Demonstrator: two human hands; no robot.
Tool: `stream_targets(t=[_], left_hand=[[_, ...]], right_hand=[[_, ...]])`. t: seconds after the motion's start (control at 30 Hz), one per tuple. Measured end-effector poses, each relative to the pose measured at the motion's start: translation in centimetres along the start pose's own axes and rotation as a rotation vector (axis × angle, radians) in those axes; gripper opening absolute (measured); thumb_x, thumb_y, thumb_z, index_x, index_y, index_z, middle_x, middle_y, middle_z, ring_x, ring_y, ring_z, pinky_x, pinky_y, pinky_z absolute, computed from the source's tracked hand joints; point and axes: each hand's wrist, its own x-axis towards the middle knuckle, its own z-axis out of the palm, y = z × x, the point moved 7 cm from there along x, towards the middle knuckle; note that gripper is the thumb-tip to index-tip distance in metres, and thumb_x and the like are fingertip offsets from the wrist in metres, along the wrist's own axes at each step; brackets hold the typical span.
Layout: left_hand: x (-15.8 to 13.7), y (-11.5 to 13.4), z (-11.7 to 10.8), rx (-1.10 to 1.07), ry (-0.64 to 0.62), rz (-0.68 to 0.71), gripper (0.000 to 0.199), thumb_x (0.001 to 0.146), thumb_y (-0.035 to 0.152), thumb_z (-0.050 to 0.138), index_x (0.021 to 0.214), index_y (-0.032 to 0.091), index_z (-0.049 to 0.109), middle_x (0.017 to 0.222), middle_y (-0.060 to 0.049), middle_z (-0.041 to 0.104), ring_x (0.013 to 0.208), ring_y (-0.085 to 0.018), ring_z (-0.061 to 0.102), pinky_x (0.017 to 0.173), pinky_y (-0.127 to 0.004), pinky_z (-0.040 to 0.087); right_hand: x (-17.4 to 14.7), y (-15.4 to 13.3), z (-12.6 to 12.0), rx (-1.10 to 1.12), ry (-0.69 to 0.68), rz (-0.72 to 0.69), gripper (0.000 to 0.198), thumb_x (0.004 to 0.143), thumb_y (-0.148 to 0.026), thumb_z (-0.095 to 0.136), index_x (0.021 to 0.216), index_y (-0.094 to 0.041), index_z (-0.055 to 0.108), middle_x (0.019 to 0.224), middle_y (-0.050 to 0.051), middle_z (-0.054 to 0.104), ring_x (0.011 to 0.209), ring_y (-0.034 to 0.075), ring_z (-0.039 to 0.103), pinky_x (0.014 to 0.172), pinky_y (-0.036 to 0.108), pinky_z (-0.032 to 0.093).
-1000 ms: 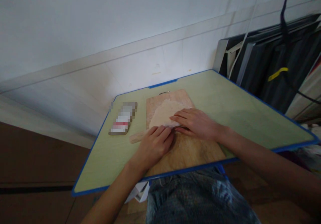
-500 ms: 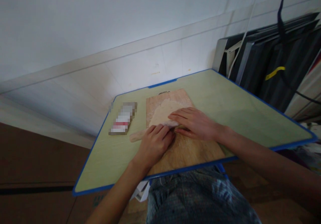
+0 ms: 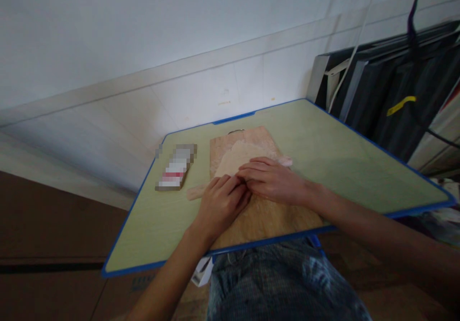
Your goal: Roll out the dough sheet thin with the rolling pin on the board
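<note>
A pale, flat sheet of dough lies on a wooden cutting board. Across its near part runs a floury rolling pin; one end sticks out left of my hands and the other on the right. My left hand is closed over the pin, fingers curled, with the fingertips at the dough's near edge. Right beside it, my right hand bends over the pin with its fingers together, almost touching the left. The middle of the pin is hidden under both hands.
The board rests on a green table with a blue rim. A blurred-out flat item lies left of the board. A white wall rises behind, and dark panels lean at the right.
My right hand has slid left along the pin, closer to my left hand, and its fingers have drawn in. The pin's right end now shows. My left hand has barely moved.
</note>
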Motion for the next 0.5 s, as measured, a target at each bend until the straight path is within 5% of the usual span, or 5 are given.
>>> stream_targets(t=[0.5], left_hand=[[-0.28, -0.41, -0.66, -0.003, 0.084, -0.033, 0.015, 0.087, 0.019, 0.053, 0.077, 0.016, 0.064, 0.073, -0.003, 0.063, 0.064, -0.015, 0.050, 0.057, -0.027, 0.039]], right_hand=[[-0.41, 0.31, -0.87, -0.040, 0.054, 0.071, 0.017, 0.089, -0.024, 0.053, 0.100, -0.019, 0.065, 0.107, 0.005, 0.068, 0.104, 0.019, 0.055, 0.090, 0.037, 0.041]])
